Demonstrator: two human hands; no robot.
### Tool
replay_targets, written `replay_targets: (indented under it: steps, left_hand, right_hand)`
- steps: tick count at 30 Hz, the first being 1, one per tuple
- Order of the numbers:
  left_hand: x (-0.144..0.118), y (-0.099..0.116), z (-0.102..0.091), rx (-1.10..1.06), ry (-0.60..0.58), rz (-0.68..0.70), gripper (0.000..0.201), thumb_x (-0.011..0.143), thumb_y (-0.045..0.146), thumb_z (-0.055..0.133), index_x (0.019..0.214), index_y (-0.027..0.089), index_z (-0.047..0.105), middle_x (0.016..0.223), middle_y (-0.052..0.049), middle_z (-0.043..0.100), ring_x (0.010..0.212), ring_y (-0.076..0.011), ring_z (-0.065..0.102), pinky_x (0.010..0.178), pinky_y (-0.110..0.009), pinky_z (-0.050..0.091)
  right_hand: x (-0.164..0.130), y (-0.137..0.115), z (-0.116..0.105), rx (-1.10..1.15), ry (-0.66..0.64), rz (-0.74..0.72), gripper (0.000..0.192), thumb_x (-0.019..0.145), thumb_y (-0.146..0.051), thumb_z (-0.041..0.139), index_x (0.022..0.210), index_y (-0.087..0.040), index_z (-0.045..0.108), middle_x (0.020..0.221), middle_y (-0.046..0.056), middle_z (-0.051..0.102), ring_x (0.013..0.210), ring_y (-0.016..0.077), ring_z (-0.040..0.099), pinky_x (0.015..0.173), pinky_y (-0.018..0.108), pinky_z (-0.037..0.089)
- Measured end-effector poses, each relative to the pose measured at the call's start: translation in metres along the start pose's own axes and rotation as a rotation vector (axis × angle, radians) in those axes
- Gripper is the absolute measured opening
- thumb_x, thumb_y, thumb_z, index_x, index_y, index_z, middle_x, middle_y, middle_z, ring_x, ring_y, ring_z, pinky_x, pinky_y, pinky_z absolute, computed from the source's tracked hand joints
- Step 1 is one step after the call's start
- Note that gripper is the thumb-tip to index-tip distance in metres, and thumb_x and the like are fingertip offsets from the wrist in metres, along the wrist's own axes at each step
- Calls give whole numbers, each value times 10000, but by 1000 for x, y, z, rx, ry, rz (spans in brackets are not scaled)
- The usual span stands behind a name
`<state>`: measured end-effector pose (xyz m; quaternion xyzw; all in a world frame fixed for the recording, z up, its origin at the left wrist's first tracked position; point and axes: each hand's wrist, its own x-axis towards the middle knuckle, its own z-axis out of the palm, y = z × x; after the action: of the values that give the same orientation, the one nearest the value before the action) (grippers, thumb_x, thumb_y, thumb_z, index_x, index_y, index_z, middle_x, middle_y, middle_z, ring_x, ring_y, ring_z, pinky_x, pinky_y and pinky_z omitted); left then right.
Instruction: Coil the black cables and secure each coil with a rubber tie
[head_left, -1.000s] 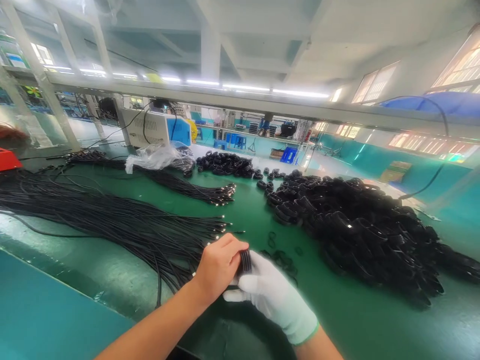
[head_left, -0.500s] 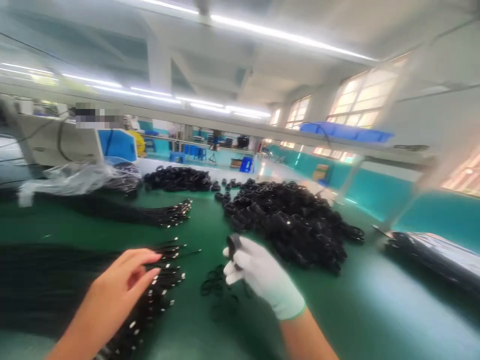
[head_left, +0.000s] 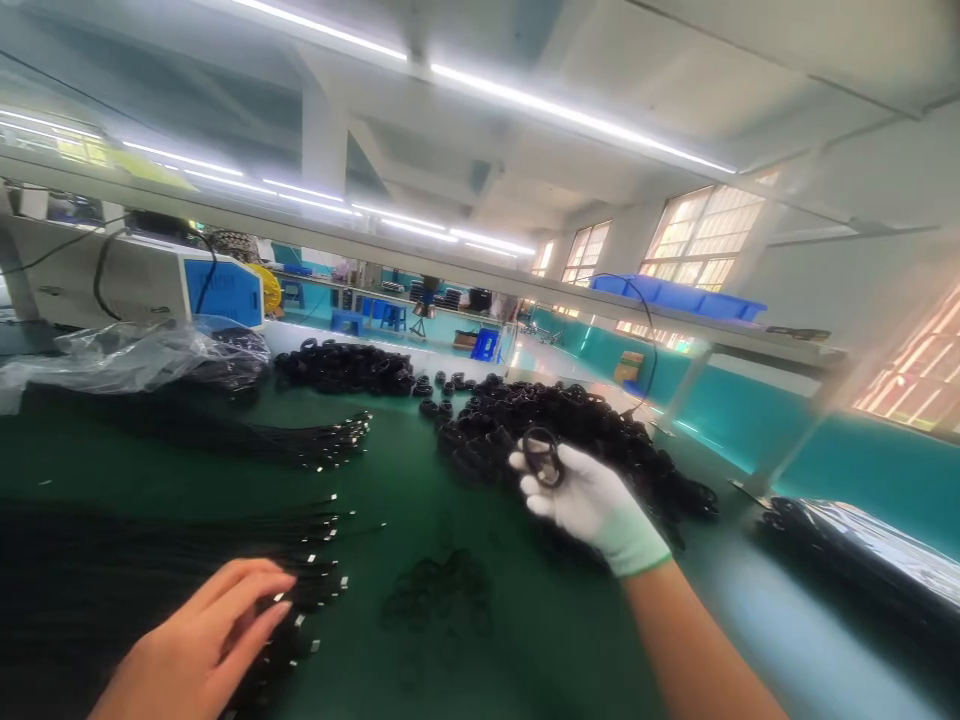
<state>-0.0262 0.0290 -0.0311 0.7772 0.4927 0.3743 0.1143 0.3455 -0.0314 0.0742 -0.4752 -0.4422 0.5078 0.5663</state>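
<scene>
My right hand [head_left: 589, 505], in a white glove with a green cuff, holds a black ring-shaped coil [head_left: 543, 458] at its fingertips. It is raised in front of a large heap of black coils [head_left: 495, 455] on the green tabletop. My left hand [head_left: 206, 635] is bare, its fingers bent and its thumb a little apart from them. Under and beside it lies a wide bundle of black cables [head_left: 135, 550] with small pale tips at their right ends. Between the hands, several thin dark rings [head_left: 439, 590] lie on the table.
A second cable bundle [head_left: 247, 440] lies further back, near clear plastic film [head_left: 150, 355]. Another coil pile [head_left: 345, 368] stands at the far edge. A white and blue machine [head_left: 150, 275] is at left. At right lie dark wrapped bundles [head_left: 855, 560]. A blue tray [head_left: 675, 297] rests on the overhead shelf.
My right hand has moved right and up with the black coil, turning so that its ring shape faces me. My left hand has shifted down and left in view. The camera view has tilted slightly.
</scene>
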Motion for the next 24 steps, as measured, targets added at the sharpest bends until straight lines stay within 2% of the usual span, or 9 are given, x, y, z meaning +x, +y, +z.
replay_targets:
  steps: [2, 3, 6, 9, 14, 17, 19, 22, 24]
  left_hand:
    - [4, 22, 0, -13, -43, 63, 239, 820, 459, 468, 879, 313, 648, 1040, 49, 646, 595, -118, 612, 573, -207, 497]
    - [6, 31, -1, -25, -79, 111, 243, 832, 445, 464, 880, 292, 647, 1045, 29, 641, 585, -108, 604, 582, -196, 494]
    - [8, 48, -4, -29, -158, 193, 221, 868, 387, 444, 892, 270, 631, 1033, 11, 631, 571, -89, 589, 576, -173, 484]
    - [2, 51, -8, -17, -174, 215, 218, 887, 361, 424, 901, 259, 616, 1020, 8, 627, 597, -88, 597, 587, -164, 486]
    - [-11, 36, -13, -5, -137, 226, 251, 900, 374, 391, 914, 264, 616, 1031, 21, 627, 558, -64, 594, 534, -138, 481]
    - [-13, 19, -14, 26, -115, 243, 250, 885, 409, 418, 915, 281, 631, 1029, 36, 636, 543, -61, 606, 537, -137, 495]
    - [-13, 4, -14, 64, -92, 249, 238, 856, 440, 462, 913, 298, 644, 1028, 46, 647, 589, -77, 640, 561, -135, 512]
    - [-16, -19, -11, 117, -52, 221, 235, 813, 482, 501, 906, 333, 658, 1020, 68, 661, 670, -101, 673, 570, -132, 524]
    - [-21, -28, -6, 138, -21, 156, 262, 821, 497, 468, 910, 340, 659, 1034, 73, 660, 649, -102, 668, 539, -143, 522]
  right_hand:
    - [-5, 16, 23, 275, -141, 121, 462, 865, -469, 423, 1159, -122, 503, 1089, 158, 619, 768, 159, 616, 609, 279, 495]
    - [-7, 25, 33, 375, -161, 164, 435, 856, -446, 454, 1127, -110, 510, 1044, 162, 636, 744, 155, 619, 578, 254, 487]
    - [-9, 48, 55, 453, -109, 207, 253, 814, -274, 531, 1006, -111, 523, 918, 146, 676, 652, 125, 619, 521, 199, 472]
    - [-10, 61, 65, 437, -82, 238, 175, 773, -168, 525, 941, -121, 518, 850, 119, 685, 588, 99, 602, 489, 170, 463]
    - [-13, 64, 69, 359, -46, 268, 233, 783, -208, 502, 993, -109, 519, 837, 90, 674, 551, 68, 572, 495, 154, 469]
    - [-12, 56, 63, 232, -14, 218, 354, 853, -378, 430, 1081, -121, 516, 929, 114, 663, 600, 83, 579, 525, 184, 481]
    - [-8, 46, 51, 47, 54, 149, 479, 887, -480, 312, 1130, -121, 514, 1007, 147, 644, 655, 119, 596, 568, 247, 503]
    - [6, 24, 17, -305, 266, 28, 498, 897, -450, 278, 1236, -127, 446, 1121, 170, 595, 836, 198, 614, 713, 364, 512]
    - [19, 11, -11, -530, 435, -50, 505, 870, -393, 387, 1330, -187, 347, 1286, 141, 491, 1106, 249, 515, 915, 432, 421]
